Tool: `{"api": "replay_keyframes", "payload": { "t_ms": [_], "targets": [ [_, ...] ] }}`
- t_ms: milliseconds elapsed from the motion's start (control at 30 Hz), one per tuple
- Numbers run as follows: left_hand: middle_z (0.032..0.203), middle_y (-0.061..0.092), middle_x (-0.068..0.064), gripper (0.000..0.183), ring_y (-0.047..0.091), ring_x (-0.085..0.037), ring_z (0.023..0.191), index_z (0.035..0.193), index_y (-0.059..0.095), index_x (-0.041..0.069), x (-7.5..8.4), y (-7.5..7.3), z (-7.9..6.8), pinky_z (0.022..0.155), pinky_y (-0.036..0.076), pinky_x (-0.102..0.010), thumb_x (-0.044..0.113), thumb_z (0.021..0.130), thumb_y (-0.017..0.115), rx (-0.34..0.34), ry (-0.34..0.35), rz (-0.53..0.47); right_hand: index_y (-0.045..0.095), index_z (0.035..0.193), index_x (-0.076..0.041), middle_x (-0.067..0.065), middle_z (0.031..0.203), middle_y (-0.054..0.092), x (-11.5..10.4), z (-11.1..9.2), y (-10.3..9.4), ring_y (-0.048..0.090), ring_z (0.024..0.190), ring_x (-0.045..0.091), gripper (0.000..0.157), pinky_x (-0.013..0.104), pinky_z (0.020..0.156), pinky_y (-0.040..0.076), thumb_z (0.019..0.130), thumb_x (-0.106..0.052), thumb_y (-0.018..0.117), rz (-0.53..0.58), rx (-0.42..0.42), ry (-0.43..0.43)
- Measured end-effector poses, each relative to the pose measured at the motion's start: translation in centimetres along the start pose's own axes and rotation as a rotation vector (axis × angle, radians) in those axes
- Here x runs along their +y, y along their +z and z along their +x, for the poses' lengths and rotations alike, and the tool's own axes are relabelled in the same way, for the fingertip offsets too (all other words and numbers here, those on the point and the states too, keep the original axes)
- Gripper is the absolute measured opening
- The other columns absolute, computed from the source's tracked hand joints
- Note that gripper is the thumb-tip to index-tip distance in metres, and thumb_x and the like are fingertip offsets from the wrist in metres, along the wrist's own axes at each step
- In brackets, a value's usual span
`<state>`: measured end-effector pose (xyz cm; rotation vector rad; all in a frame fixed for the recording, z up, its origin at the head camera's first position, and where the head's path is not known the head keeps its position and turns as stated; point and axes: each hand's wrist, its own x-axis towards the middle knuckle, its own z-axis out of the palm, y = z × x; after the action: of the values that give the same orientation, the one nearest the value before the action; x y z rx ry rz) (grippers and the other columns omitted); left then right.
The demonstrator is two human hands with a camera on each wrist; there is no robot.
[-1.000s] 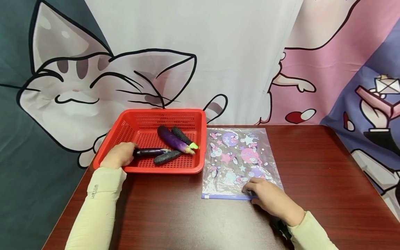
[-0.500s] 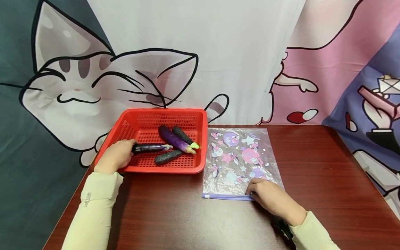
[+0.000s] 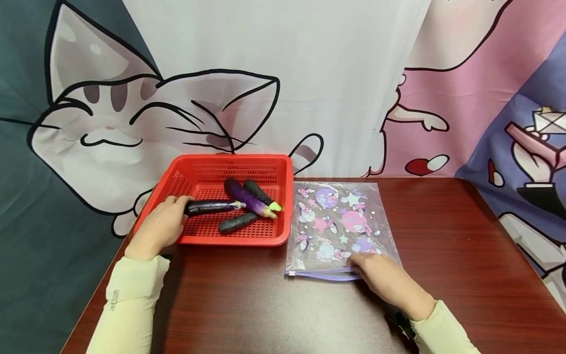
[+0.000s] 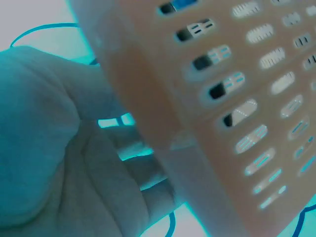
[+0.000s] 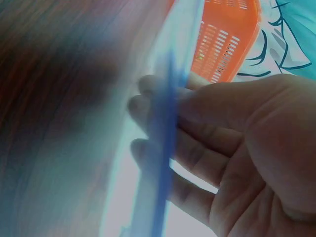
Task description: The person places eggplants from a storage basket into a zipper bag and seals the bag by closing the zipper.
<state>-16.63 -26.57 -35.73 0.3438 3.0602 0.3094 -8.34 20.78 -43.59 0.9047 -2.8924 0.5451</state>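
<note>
In the head view my left hand point(image 3: 164, 223) grips the blunt end of a dark eggplant point(image 3: 210, 207), holding it level over the red basket point(image 3: 227, 241). Its fingertips are hidden behind the basket wall in the left wrist view. Inside the basket lie a purple eggplant point(image 3: 247, 197), a dark cucumber-like vegetable point(image 3: 236, 223) and another dark one with a bright green tip point(image 3: 261, 193). On the right, my right hand point(image 3: 384, 280) pinches the purple zip edge of a clear printed zipper bag point(image 3: 336, 231). The right wrist view shows the thumb point(image 5: 212, 106) against that strip.
The brown table point(image 3: 230, 300) runs in front of the basket and bag and off to the right. A cartoon cloth backdrop point(image 3: 345, 88) hangs along its far edge. A white slider point(image 3: 291, 273) sits at the zip's left end.
My left hand has raised the eggplant slightly off the basket floor. My right hand has taken hold of the bag's zip edge and lifted it, and the two purple strips now bow apart.
</note>
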Motion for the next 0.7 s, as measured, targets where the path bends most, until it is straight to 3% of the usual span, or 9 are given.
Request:
{"api": "replay_keyframes", "payload": {
  "t_ms": [200, 400, 700],
  "targets": [
    [0.118, 0.053, -0.033, 0.047, 0.058, -0.045, 0.100, 0.138, 0.046, -0.005, 0.7, -0.3, -0.9, 0.088, 0.047, -0.062, 0.001, 0.094, 0.062, 0.045, 0.001, -0.013, 0.059, 0.093, -0.018, -0.009, 0.076, 0.060, -0.1, 0.1, 0.2, 0.060, 0.068, 0.010, 0.023, 0.033, 0.059, 0.049, 0.088, 0.001, 0.070, -0.059, 0.106, -0.021],
    [0.120, 0.052, -0.034, 0.047, 0.057, -0.046, 0.101, 0.139, 0.047, -0.007, 1.4, -0.6, -1.7, 0.086, 0.048, -0.061, 0.001, 0.095, 0.062, 0.101, 0.043, -0.019, 0.066, 0.086, -0.022, -0.013, 0.083, 0.064, 0.2, 0.2, 0.2, 0.064, 0.078, 0.011, 0.026, 0.033, 0.064, 0.053, 0.084, 0.003, 0.073, -0.072, 0.125, -0.063],
    [0.123, 0.051, -0.032, 0.049, 0.054, -0.046, 0.106, 0.140, 0.047, -0.003, 2.7, -0.8, -2.9, 0.089, 0.046, -0.062, 0.001, 0.094, 0.063, 0.161, 0.101, -0.040, 0.071, 0.087, -0.018, -0.009, 0.085, 0.063, 0.7, 0.5, 0.3, 0.063, 0.079, 0.012, 0.028, 0.033, 0.069, 0.054, 0.076, 0.006, 0.079, -0.058, 0.197, -0.152]
  ]
}}
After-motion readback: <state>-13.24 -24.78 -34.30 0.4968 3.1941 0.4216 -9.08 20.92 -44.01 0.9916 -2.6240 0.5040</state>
